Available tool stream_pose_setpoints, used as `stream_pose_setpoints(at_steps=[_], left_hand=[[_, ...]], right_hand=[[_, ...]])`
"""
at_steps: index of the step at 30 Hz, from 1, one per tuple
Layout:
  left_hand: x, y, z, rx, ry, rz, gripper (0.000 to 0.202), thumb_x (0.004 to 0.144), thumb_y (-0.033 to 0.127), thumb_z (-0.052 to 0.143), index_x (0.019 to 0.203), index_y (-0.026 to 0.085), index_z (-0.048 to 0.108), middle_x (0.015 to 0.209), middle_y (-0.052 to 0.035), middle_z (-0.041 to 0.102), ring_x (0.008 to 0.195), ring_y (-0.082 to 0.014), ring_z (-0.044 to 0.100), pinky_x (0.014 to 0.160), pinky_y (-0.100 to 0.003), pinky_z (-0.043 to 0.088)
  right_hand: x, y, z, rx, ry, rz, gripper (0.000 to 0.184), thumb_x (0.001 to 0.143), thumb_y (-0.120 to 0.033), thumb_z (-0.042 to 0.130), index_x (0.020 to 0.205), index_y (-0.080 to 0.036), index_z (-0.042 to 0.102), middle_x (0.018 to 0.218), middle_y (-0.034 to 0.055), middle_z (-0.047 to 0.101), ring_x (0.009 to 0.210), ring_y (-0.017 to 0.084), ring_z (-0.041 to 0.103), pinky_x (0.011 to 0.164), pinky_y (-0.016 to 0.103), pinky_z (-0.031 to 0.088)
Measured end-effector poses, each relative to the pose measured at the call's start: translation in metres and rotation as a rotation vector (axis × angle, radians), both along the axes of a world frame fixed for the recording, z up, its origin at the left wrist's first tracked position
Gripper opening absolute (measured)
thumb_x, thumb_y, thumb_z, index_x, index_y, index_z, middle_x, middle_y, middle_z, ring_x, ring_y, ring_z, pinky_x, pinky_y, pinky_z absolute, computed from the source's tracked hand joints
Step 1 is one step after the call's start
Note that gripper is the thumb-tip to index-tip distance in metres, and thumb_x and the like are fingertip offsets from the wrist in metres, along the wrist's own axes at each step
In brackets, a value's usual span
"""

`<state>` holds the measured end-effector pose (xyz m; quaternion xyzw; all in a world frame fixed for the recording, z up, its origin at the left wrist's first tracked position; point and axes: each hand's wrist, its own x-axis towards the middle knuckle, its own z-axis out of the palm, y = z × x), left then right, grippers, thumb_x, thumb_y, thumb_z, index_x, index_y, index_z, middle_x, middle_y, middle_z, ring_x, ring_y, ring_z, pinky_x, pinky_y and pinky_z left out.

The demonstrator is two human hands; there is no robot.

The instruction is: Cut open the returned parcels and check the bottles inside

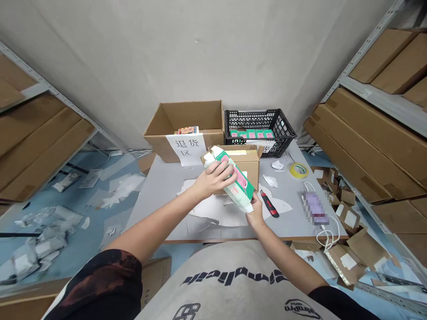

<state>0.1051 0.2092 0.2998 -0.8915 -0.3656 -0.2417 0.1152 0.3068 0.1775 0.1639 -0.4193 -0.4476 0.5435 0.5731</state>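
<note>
A green, white and pink product box is tilted between my hands above the table, with pale flaps sticking out at its far-left end. My left hand lies across that upper end, fingers bent over the printed side. Gripping the lower near end is my right hand, its fingertips partly hidden behind the box. Just beyond the product box stands a small cardboard carton with raised flaps. A red and black utility knife rests on the table to the right of my right hand.
Behind are a large cardboard box with a paper sign and a black plastic crate of similar green boxes. Yellow tape and a cabled, blurred-out device lie right. Shelves flank the table; packaging litters the floor.
</note>
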Motion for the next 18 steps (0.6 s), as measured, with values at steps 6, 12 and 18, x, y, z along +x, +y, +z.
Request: stream_pose_setpoints(at_steps=[6,12,18], left_hand=[[-0.001,0.004,0.029,-0.093,0.082,-0.124,0.041,0.092,0.014,0.051,0.126,0.038,0.051,0.134,0.0030,0.060,0.129,-0.0192,0.052,0.101,-0.038,0.045],[-0.002,0.011,0.034,-0.013,0.068,-0.121,0.044,0.092,0.010,0.049,0.125,0.038,0.051,0.136,0.0024,0.059,0.129,-0.0200,0.052,0.098,-0.040,0.046],[-0.007,0.016,0.019,0.051,-0.026,-0.066,0.041,0.092,0.011,0.050,0.124,0.037,0.051,0.134,0.0015,0.060,0.128,-0.0203,0.054,0.097,-0.038,0.045]], right_hand=[[0.002,0.006,0.021,0.026,-0.002,-0.010,0.064,0.056,-0.037,0.085,0.114,-0.021,0.062,0.110,0.0092,0.072,0.097,0.026,0.067,0.084,0.038,0.055],[0.002,0.011,0.028,0.031,0.021,-0.035,0.056,0.063,-0.039,0.080,0.112,-0.020,0.063,0.110,0.0104,0.072,0.096,0.025,0.068,0.082,0.037,0.056],[-0.001,0.014,0.025,0.031,0.033,-0.070,0.056,0.068,-0.038,0.076,0.119,-0.024,0.059,0.117,0.0060,0.068,0.101,0.021,0.066,0.085,0.034,0.054]])
